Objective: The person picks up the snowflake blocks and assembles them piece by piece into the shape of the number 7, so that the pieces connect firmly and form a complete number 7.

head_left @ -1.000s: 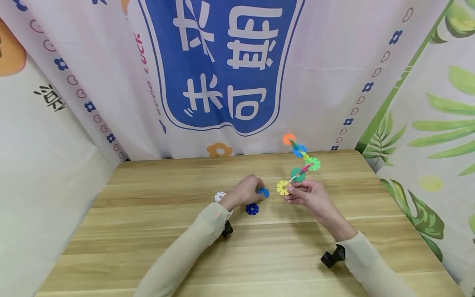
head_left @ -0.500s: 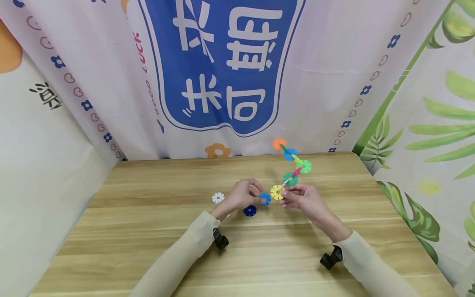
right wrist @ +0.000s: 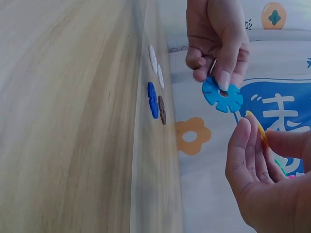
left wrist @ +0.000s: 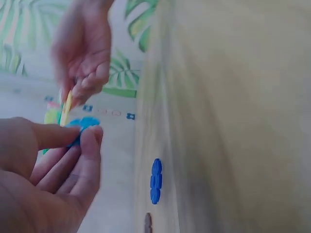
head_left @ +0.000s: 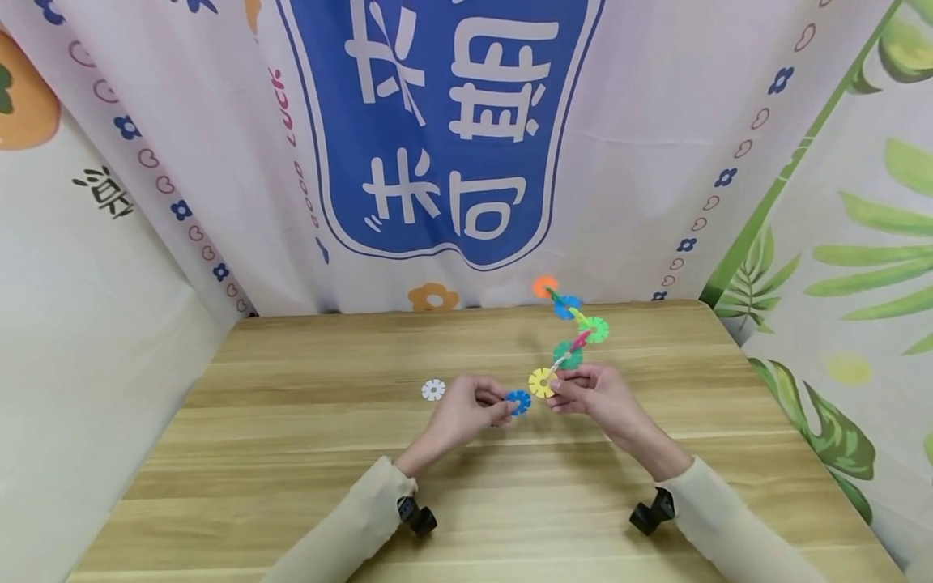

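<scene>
Your left hand [head_left: 459, 411] pinched one blue disc [head_left: 522, 398], your right hand [head_left: 603, 398] one yellow disc [head_left: 536, 385]; four loose discs [right wrist: 152, 100] lay nearby.

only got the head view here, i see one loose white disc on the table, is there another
Observer: Yes, the right wrist view shows two white discs there.
Operator: anything dark on the table near the left hand
Observer: A dark blue disc, visible in both wrist views.
Operator: is it alone
Observer: No, a brown disc lies near it, with a visible gap between them in the left wrist view.
</scene>
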`<state>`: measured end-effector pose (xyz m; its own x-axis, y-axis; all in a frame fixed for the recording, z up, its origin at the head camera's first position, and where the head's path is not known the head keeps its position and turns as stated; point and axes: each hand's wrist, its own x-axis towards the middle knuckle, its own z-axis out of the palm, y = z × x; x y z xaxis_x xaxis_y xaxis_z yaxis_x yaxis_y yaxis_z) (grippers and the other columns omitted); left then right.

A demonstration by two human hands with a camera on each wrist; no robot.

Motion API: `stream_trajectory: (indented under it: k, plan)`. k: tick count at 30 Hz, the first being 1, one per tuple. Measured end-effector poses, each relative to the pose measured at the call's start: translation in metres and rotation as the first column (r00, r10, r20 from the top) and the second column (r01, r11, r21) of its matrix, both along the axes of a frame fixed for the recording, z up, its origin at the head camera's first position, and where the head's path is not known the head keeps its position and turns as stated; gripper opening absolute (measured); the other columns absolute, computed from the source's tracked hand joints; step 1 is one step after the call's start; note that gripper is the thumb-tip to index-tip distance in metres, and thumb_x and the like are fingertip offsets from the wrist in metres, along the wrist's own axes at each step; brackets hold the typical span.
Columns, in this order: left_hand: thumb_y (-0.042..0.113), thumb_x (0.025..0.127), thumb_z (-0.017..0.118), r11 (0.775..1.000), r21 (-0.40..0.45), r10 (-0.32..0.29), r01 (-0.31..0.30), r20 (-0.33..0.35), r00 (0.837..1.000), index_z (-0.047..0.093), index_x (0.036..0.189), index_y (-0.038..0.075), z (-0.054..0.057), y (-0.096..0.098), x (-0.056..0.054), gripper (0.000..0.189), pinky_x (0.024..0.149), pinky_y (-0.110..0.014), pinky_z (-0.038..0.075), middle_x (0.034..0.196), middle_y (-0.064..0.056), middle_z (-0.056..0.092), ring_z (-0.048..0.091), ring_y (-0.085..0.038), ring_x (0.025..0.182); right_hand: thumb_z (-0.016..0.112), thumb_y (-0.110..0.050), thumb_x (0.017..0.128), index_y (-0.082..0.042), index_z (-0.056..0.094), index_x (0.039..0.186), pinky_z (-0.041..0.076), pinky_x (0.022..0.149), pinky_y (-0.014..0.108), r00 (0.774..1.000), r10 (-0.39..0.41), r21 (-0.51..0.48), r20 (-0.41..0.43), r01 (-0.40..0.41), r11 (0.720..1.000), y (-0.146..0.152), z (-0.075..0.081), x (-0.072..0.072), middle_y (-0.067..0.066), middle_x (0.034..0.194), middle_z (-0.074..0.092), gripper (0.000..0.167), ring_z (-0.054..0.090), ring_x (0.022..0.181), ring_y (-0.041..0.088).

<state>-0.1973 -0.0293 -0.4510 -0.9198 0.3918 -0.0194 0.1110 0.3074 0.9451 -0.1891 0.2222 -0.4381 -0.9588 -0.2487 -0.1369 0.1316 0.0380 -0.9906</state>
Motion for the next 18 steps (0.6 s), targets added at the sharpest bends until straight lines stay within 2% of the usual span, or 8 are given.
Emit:
stream_trajectory:
  k: [3, 7, 11, 18]
  plan:
    - [0.006, 0.093, 0.077, 0.999, -0.025, 0.027, -0.031, -0.141, 0.99, 0.076, 0.094, 0.003, 0.001, 0.002, 0.015, 0.003, 0.067, -0.03, 0.068, 0.086, -0.01, 0.08, 0.079, -0.024, 0.077, 0.066, -0.006, 0.103, 0.013, 0.059, 0.121, 0.067, 0.09, 0.041, 1.0, 0.002, -0.008, 0.0, -0.002, 1.0, -0.003, 0.001, 0.002, 0.013, 0.102, 0.079, 0.028, 0.079, 0.088, 0.017]
    - [0.008, 0.094, 0.077, 0.993, -0.066, 0.072, -0.095, -0.293, 0.953, 0.077, 0.09, 0.005, 0.0, 0.003, 0.028, 0.004, 0.067, -0.015, 0.062, 0.087, -0.009, 0.081, 0.078, -0.011, 0.076, 0.066, -0.006, 0.102, 0.014, 0.06, 0.12, 0.068, 0.085, 0.035, 1.0, 0.008, -0.019, 0.006, -0.007, 1.0, -0.007, 0.003, 0.004, 0.012, 0.1, 0.079, 0.028, 0.079, 0.087, 0.018]
    - [0.005, 0.092, 0.078, 0.99, -0.027, 0.123, -0.142, -0.351, 0.928, 0.077, 0.089, 0.005, -0.002, 0.004, 0.034, 0.004, 0.07, -0.014, 0.063, 0.089, -0.01, 0.081, 0.079, -0.014, 0.08, 0.067, -0.007, 0.102, 0.014, 0.06, 0.12, 0.068, 0.085, 0.035, 1.0, 0.019, -0.024, 0.013, -0.019, 1.0, -0.01, 0.003, 0.006, 0.013, 0.1, 0.079, 0.028, 0.079, 0.085, 0.018]
    - [0.002, 0.091, 0.079, 0.987, 0.044, 0.157, -0.152, -0.372, 0.915, 0.076, 0.089, 0.0, -0.003, 0.005, 0.04, 0.004, 0.069, -0.016, 0.064, 0.091, -0.015, 0.081, 0.081, -0.021, 0.081, 0.067, -0.007, 0.102, 0.016, 0.06, 0.12, 0.068, 0.087, 0.038, 0.999, 0.037, -0.034, 0.012, -0.036, 0.999, -0.016, 0.001, 0.01, 0.011, 0.097, 0.08, 0.03, 0.079, 0.086, 0.018]
